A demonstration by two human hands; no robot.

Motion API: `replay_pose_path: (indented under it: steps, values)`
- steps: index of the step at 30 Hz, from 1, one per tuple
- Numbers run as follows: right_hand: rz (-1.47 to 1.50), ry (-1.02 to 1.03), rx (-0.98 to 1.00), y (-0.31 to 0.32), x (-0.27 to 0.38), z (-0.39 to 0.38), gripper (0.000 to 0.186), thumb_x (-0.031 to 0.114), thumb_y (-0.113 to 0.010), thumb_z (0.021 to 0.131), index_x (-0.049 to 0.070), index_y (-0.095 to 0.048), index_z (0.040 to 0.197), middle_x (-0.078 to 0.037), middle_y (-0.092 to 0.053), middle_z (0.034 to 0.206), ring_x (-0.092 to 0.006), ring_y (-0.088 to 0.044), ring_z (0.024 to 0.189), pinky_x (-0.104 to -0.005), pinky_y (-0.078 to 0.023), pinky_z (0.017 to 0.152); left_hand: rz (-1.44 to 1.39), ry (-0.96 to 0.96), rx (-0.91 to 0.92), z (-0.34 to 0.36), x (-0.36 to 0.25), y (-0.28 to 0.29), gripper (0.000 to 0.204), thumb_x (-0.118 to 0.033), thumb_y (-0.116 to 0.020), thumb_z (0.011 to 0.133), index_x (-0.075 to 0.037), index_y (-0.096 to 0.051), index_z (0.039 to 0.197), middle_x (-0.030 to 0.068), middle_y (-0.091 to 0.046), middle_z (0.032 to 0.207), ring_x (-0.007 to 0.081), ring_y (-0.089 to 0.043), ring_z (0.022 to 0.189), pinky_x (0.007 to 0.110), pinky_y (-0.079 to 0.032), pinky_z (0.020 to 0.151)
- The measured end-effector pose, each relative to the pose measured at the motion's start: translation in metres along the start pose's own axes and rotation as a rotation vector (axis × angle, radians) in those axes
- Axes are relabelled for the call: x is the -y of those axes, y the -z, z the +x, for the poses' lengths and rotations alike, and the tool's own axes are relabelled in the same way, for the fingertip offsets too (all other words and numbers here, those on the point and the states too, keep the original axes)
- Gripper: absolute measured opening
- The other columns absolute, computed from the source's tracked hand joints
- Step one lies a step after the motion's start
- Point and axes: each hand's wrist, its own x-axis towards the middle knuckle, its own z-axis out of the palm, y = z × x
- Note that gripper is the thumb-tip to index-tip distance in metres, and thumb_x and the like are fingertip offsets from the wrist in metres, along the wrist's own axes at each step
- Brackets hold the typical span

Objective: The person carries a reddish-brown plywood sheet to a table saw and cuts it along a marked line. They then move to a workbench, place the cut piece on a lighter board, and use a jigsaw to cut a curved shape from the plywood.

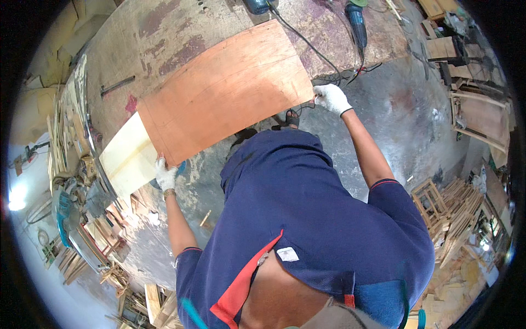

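A wide reddish plywood sheet (pixel 224 88) lies across the front of the worn workbench (pixel 120 55), with a pale board (pixel 126 153) beside its left end. My left hand (pixel 165 174), in a white glove, is closed on the near left edge of the reddish sheet, close to where it meets the pale board. My right hand (pixel 330 98), also gloved, is closed at the sheet's near right corner, pinching its edge.
Two corded power tools (pixel 356 24) lie at the bench's back, with cables hanging over the right edge. A metal bar (pixel 118 85) rests on the left part. Stacked wood strips and frames (pixel 441 214) line both sides of the grey floor (pixel 394 131).
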Motion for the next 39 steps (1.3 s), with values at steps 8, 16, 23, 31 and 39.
replay_pose_path:
  steps: [8,16,23,31,39]
  values:
    - [-0.165,0.066,-0.035,-0.02,-0.01,-0.005,0.027,0.026,-0.07,0.085,0.007,-0.064,0.104,-0.02,-0.069,0.088,-0.0425,-0.068,0.086,-0.0515,-0.052,0.073,0.015,0.065,0.019,0.004,-0.007,0.002,0.091,-0.014,-0.093,0.063,-0.003,-0.054,0.144,0.0194,-0.051,0.147,0.0322,-0.052,0.135,0.038,-0.047,0.11]
    - [-0.149,0.047,0.016,-0.007,-0.001,-0.001,0.014,0.019,-0.068,0.082,0.007,-0.067,0.09,-0.019,-0.069,0.082,-0.0419,-0.067,0.08,-0.0498,-0.052,0.069,0.025,0.013,-0.013,0.001,-0.007,0.0,0.094,-0.015,-0.095,0.063,-0.005,-0.052,0.147,0.0191,-0.05,0.15,0.0318,-0.047,0.141,0.038,-0.046,0.112]
    - [-0.089,0.174,0.192,0.022,-0.003,0.022,0.02,0.023,-0.072,0.08,0.009,-0.074,0.093,-0.02,-0.07,0.083,-0.0397,-0.069,0.078,-0.0478,-0.053,0.068,-0.001,0.013,-0.033,-0.003,0.011,-0.006,0.09,-0.017,-0.094,0.065,-0.005,-0.054,0.145,0.0198,-0.049,0.151,0.0326,-0.047,0.141,0.039,-0.046,0.113]
    - [-0.318,0.058,0.144,0.007,0.006,0.005,0.014,0.021,-0.066,0.085,0.007,-0.068,0.087,-0.02,-0.07,0.082,-0.0405,-0.069,0.081,-0.0509,-0.053,0.071,0.211,-0.023,0.027,0.003,0.003,-0.001,0.086,-0.022,-0.092,0.069,-0.004,-0.054,0.144,0.0201,-0.049,0.152,0.0329,-0.045,0.143,0.04,-0.043,0.115]
    - [-0.272,0.174,0.093,0.003,0.003,0.003,0.017,0.02,-0.063,0.09,0.008,-0.066,0.101,-0.02,-0.071,0.083,-0.0402,-0.069,0.082,-0.0512,-0.054,0.071,0.155,-0.004,0.031,-0.004,0.001,0.0,0.075,-0.023,-0.084,0.076,-0.004,-0.056,0.142,0.0194,-0.051,0.151,0.0332,-0.044,0.144,0.039,-0.04,0.117]
